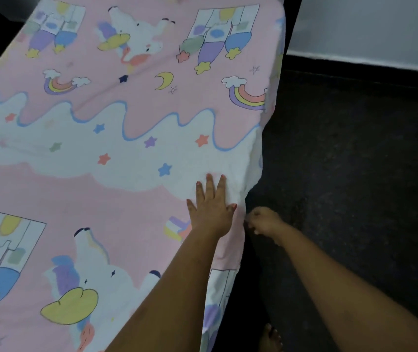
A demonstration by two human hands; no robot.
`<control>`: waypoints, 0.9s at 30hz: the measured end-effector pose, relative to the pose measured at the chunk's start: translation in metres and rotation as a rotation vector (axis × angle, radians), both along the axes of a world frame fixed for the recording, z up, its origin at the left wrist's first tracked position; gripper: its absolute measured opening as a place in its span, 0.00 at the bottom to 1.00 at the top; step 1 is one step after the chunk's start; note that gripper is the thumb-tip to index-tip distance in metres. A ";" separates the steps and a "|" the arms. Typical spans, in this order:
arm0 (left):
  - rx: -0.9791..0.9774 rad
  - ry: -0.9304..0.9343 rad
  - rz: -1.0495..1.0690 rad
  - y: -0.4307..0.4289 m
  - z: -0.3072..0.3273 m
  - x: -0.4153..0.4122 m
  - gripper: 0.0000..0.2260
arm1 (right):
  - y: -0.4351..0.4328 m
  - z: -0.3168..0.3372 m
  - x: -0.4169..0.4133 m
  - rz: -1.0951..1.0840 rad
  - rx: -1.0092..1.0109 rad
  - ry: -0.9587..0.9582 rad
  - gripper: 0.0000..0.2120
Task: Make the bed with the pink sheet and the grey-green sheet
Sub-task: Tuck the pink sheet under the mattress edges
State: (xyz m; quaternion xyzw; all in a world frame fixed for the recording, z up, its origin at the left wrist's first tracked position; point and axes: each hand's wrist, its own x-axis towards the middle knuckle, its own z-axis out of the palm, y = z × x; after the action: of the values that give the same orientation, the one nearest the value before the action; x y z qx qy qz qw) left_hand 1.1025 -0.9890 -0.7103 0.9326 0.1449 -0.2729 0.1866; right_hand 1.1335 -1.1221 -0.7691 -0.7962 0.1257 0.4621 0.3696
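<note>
The pink sheet [116, 148], printed with unicorns, rainbows, stars and a white wavy band, lies spread over the whole bed. My left hand [211, 207] presses flat on it with fingers spread, close to the bed's right edge. My right hand [264, 221] is just off that edge, fingers curled, pinching the hanging side of the pink sheet. The sheet bulges outward and wrinkles along the right edge above my right hand. No grey-green sheet is in view.
A dark speckled floor [350, 161] runs along the bed's right side. A pale wall with a dark skirting [365, 29] stands at the upper right. My bare foot [270, 339] is on the floor next to the bed.
</note>
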 end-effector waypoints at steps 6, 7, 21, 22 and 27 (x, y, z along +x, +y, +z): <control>0.008 -0.150 0.092 -0.016 -0.013 0.032 0.30 | 0.005 0.007 0.060 -0.461 0.219 0.088 0.24; 0.025 -0.156 0.076 -0.016 -0.017 0.042 0.30 | 0.009 0.004 0.069 -0.525 0.251 0.059 0.26; 0.079 -0.293 -0.073 0.010 -0.044 0.215 0.40 | 0.033 -0.027 0.188 0.109 -0.578 -0.565 0.11; 0.082 -0.294 -0.080 0.010 -0.042 0.226 0.38 | 0.032 -0.028 0.194 0.174 -0.627 -0.548 0.11; 0.064 -0.319 -0.150 0.008 -0.040 0.266 0.36 | 0.021 -0.037 0.211 0.494 -0.820 -0.521 0.12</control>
State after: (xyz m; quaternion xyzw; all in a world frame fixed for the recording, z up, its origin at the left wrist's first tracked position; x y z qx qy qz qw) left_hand 1.3682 -0.9807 -0.7500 0.9777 0.0523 -0.1300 0.1563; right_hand 1.3449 -1.1007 -0.8065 -0.9691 0.0093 0.2358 -0.0717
